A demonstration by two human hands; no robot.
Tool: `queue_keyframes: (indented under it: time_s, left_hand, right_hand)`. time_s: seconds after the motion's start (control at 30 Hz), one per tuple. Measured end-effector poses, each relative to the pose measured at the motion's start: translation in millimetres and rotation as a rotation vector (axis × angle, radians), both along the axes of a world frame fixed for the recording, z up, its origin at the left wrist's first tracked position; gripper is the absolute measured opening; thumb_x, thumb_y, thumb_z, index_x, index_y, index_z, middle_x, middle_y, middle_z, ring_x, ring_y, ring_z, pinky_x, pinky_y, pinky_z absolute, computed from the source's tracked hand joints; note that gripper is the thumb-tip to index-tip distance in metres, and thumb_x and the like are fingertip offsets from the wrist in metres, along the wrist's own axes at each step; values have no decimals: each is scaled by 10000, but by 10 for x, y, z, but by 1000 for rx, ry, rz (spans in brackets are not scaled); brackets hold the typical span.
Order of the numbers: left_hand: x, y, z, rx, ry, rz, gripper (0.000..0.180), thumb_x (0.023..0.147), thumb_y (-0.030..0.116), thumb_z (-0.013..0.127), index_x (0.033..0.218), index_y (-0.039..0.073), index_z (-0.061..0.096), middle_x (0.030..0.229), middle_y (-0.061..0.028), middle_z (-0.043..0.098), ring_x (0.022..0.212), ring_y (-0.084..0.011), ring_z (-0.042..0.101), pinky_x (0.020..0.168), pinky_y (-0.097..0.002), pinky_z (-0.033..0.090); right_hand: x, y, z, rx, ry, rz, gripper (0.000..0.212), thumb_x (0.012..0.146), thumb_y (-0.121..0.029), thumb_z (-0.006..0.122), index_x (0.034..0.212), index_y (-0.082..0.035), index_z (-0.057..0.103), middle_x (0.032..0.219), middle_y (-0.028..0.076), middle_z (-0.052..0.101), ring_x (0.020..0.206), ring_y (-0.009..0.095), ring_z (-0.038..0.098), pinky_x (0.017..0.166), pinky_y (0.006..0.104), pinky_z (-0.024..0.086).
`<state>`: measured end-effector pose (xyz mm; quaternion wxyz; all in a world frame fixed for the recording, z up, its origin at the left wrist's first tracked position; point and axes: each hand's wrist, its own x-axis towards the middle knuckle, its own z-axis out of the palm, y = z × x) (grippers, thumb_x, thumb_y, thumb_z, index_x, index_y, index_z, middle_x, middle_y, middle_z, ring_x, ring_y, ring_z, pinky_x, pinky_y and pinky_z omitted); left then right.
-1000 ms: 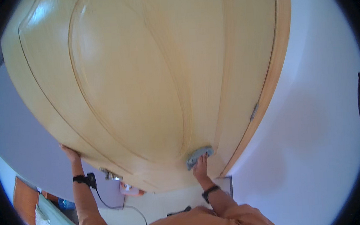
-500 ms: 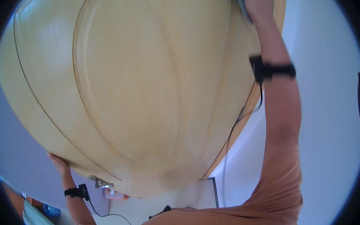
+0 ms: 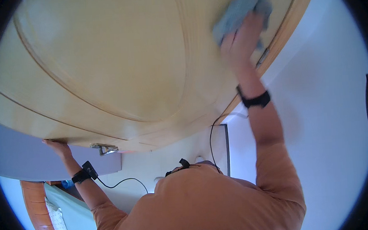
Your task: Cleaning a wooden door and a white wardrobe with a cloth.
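Nearest the lens: the person's orange-brown shirt (image 3: 221, 200), filling the lower middle. Arms spread wide, one to either side. Black strap (image 3: 81, 175) on the left wrist, carrying a small black box (image 3: 90, 170); a thin black cable (image 3: 125, 179) loops from it toward the body. Second black strap (image 3: 256, 101) on the right wrist; another dark cable (image 3: 211, 142) curves down between the right arm and the body.

Left hand (image 3: 59, 147) at the free edge of the door, fingers pointing outward along it; cannot tell whether its grip is clenched on the edge or merely laid there. Right hand (image 3: 244, 39) reaches up and forward, blurred, grip grasping a grey-blue cloth (image 3: 239, 14). The cloth lies bunched against the upper right of the pale yellow door (image 3: 118, 56), near the hinge side.

Door face: curved moulding lines, glossy finish. Metal handle (image 3: 104, 148) at its lower edge in view, to the right of the left hand. Hinge (image 3: 263, 57) just beside the right forearm, set along the wooden door frame (image 3: 291, 20).

Beyond: white wall (image 3: 322, 128) on the right, pale floor (image 3: 136, 163) below the door. Lower left, a bed (image 3: 78, 208) with mint-green cover, patterned pillow (image 3: 58, 217) and orange-brown headboard (image 3: 35, 210).
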<state>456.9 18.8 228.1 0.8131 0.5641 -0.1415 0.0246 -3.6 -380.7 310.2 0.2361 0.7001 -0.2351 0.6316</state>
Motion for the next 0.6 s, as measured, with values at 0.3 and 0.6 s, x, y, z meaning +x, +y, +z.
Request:
queue_keyframes:
  time_s: [0.3,0.6]
  left_hand:
    - [-100,-101,75,48,-13,61,766,893,675,247,1462,166,185,1493,-90,220,1347,-298,238,1100,-455,183]
    - [265,63,-161,53,-72,138,735,918,633,244,1451,129,208,1470,-101,265,1321,-291,283,1087,-443,221]
  right_hand:
    - [-158,538,-3754,799,189,46,425,731,-79,528,1097,120,445,1171,308,446,1149,501,359,1010,580,274]
    - [-274,891,-2673,1100,-783,805,454,930,-62,471,1363,-29,340,1277,86,492,1061,191,536,893,306,431]
